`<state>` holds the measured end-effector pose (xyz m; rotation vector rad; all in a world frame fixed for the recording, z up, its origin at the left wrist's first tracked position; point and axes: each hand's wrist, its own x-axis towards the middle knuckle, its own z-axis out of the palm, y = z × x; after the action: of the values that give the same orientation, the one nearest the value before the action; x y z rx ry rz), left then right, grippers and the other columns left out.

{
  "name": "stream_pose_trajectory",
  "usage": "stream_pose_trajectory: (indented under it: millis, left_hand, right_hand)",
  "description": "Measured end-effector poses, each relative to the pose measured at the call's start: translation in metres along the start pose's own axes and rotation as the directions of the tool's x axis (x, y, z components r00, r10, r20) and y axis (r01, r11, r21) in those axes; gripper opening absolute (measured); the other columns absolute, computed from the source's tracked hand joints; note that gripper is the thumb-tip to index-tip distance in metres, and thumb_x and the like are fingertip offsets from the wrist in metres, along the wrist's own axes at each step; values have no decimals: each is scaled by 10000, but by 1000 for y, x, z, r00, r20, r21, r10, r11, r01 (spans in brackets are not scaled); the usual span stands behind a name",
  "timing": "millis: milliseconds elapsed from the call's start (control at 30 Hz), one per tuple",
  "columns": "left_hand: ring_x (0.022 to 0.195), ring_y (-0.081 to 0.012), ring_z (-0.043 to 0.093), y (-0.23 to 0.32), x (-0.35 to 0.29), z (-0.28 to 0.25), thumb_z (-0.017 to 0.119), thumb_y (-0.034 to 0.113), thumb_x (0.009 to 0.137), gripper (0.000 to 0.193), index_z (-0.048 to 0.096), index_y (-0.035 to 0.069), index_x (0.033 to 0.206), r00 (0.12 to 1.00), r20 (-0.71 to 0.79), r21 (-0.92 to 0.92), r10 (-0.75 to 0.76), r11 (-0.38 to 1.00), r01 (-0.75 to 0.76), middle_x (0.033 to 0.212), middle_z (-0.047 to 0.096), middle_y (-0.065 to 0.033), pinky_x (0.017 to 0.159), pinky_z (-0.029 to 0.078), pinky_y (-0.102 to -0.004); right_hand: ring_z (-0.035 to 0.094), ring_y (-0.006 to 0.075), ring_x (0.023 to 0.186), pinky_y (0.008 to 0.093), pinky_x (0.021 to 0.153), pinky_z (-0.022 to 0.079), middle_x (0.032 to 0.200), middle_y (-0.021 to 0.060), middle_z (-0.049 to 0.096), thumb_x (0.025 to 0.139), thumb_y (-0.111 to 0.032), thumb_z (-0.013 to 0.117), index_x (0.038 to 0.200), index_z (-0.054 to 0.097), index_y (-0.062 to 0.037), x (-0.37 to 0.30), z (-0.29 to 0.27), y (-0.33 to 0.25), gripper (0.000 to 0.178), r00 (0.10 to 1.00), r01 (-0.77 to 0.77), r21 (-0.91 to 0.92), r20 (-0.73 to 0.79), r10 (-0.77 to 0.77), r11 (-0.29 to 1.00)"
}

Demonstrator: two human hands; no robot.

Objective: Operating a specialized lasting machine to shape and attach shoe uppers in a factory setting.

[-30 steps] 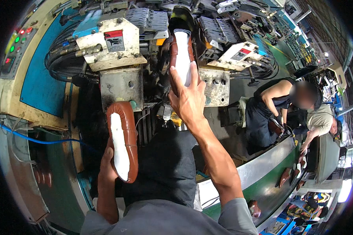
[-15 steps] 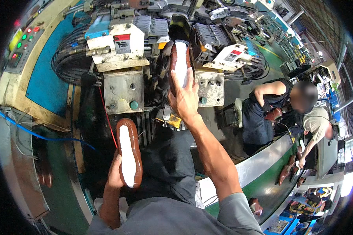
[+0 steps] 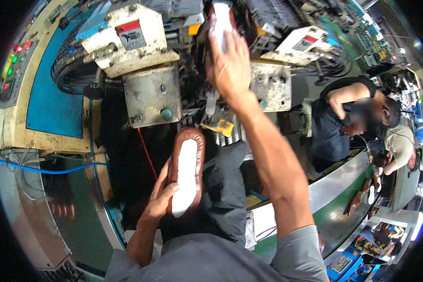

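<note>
White-painted metal, scuffed and grimy: two brackets (image 3: pixel 136 40) stand either side of the far shoe (image 3: pixel 222 21) at the machine, with black hoses (image 3: pixel 70 70) looping behind the left one. We note a control panel (image 3: pixel 15 70) with lit buttons at far left, a blue hose (image 3: pixel 56 169) below it, and a thin red line (image 3: pixel 147 152) slanting down. Past the right forearm runs a green conveyor (image 3: pixel 333 218); brown shoes (image 3: pixel 359 197) lie toward its far end, two co-workers (image 3: pixel 336 122) beside it. The right grip (image 3: pixel 231 70) covers the far shoe's near end from us.

Near shoe (image 3: pixel 188 174): glossy brown, finely pleated round its blunt upper end, a long white strip down the upturned underside. Smeared steel plates (image 3: pixel 150 94) sit below the brackets.

The near shoe is held in front of the dark trousers (image 3: pixel 225 183), the left grip (image 3: pixel 161 198) clasped on its left side, low down, thumb over the white. The right grip's fingers lie extended along the far shoe's white underside; with the thumb hidden, we cannot tell whether it clasps or merely rests.
</note>
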<state>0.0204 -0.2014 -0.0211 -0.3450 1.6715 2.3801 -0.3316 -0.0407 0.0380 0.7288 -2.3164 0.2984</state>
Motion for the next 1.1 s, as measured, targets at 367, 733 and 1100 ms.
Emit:
stream_pose_trajectory:
  millis: [367, 733, 1100]
  left_hand:
    - [1559, -279, 461, -1, 43, 21, 715, 68, 975, 964, 179, 53, 1777, 985, -68, 525, 157, 845, -98, 1738, 401, -185, 1286, 373, -424]
    - [1571, -302, 449, -2, 36, 20, 765, -34, 952, 986, 224, 78, 1769, 977, -130, 436, 167, 895, -95, 1761, 379, -206, 1281, 389, -417]
    - [1636, -225, 304, -24, -62, -29, 695, 245, 1109, 887, 155, 40, 1781, 995, 68, -82, -80, 993, 85, 1785, 323, -127, 1336, 252, -387]
  right_hand:
    - [553, 449, 1409, 566, 1262, 372, 1469, 284, 614, 1003, -224, 662, 1434, 679, -52, 25, 62, 44, 464, 980, 17, 138, -199, 11, 990]
    - [518, 471, 1458, 578, 1281, 345, 1541, 312, 560, 986, -256, 715, 1461, 665, -42, 36, -4, 20, 524, 985, 77, 245, -171, -36, 967]
    - [657, 215, 1204, 372, 1059, 530, 1350, 119, 701, 1038, -368, 807, 1530, 554, 27, -200, -66, -149, 680, 406, -899, 423, 902, 149, -111]
